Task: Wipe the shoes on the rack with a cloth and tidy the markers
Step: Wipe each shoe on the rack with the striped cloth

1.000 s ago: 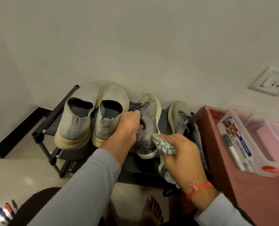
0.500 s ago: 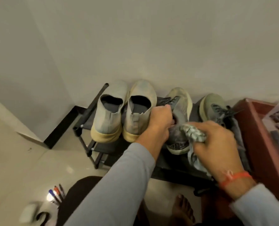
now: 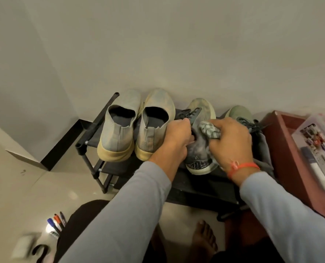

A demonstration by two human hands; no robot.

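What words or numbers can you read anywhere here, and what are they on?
Nothing here can be read for sure.
Clear plastic box, blue label strip: white letters, too blurred to read.
Picture card inside that box: print too small and blurred.
Heel of the grey laced shoe: a pale mark or logo, not readable.
Markers on the floor: any print too small to tell.

The plastic box [image 3: 318,149] on the right is blurred and cut by the frame edge — its label cannot be read. The right hand [image 3: 232,143] hides much of the far-right shoe [image 3: 239,113], and the markers [image 3: 56,222] on the floor are partly hidden — their count unclear.
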